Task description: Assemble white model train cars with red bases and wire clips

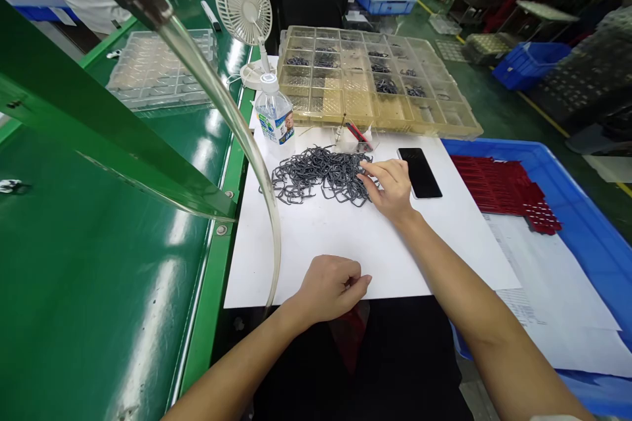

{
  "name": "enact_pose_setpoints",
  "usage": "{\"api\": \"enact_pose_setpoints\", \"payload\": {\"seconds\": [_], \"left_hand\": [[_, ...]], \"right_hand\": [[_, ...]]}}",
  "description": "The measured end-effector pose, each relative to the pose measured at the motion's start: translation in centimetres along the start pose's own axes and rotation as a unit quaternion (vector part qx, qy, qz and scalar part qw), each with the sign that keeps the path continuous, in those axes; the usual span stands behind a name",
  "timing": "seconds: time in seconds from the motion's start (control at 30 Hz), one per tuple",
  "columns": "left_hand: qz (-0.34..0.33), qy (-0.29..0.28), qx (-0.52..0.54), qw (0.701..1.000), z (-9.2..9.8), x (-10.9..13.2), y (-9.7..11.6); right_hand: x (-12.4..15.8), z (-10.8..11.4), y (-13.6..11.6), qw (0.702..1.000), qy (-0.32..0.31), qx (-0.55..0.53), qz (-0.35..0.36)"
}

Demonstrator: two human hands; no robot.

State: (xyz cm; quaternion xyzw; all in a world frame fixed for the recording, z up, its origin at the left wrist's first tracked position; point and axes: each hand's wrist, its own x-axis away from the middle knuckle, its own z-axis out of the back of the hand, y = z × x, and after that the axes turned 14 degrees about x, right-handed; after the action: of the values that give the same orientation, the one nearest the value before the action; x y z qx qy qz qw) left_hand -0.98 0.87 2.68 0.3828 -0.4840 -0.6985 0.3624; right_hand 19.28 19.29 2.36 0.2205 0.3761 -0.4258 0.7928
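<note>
Many dark hooks (340, 170), heaped lengthwise left to right, point every way.

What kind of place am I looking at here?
Probably a factory floor for hand-sorting or assembling small parts. It shows in the heap of dark loops, the divided plastic tray holding more small dark pieces, and the long green conveyor-like surface.

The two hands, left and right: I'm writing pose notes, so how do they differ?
Place: the right hand is at the right end of the dark wiry pile; the left hand is by the near edge of the white sheet, apart from the pile.
Pose: the right hand's thumb and forefinger reach toward the pile; the left hand's fingers curl inward.
Shared: both are bare.
</note>
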Motion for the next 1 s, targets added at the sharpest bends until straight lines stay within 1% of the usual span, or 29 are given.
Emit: {"api": "enact_pose_setpoints", "payload": {"seconds": [0.13,0.2,0.37,0.47,0.6,0.9,1.0], "left_hand": [[0.003,-0.001,0.002,1.0,0.05,-0.02,0.06],[0.005,-0.002,0.003,1.0,0.08,-0.04,0.12],[0.004,-0.002,0.005,1.0,0.06,-0.03,0.14],[0.0,-0.001,0.004,1.0,0.0,-0.02,0.02],[-0.004,0.001,0.004,1.0,-0.03,-0.03,-0.1],[-0.013,0.004,0.007,1.0,-0.03,-0.05,-0.16],[-0.014,0.004,0.007,1.0,-0.04,-0.04,-0.14]], "right_hand": [[-0.01,-0.03,0.08,0.999,-0.04,-0.035,-0.002],[-0.05,0.0,0.06,0.998,-0.048,-0.044,0.003],[-0.18,0.1,-0.15,0.998,-0.04,-0.048,0.021],[-0.24,0.12,-0.22,0.996,-0.048,-0.065,0.028],[-0.38,0.11,-0.23,0.994,-0.038,-0.088,0.06],[-0.49,0.04,-0.24,0.993,-0.074,-0.062,0.071],[-0.48,0.05,-0.23,0.993,-0.077,-0.053,0.076]]}}
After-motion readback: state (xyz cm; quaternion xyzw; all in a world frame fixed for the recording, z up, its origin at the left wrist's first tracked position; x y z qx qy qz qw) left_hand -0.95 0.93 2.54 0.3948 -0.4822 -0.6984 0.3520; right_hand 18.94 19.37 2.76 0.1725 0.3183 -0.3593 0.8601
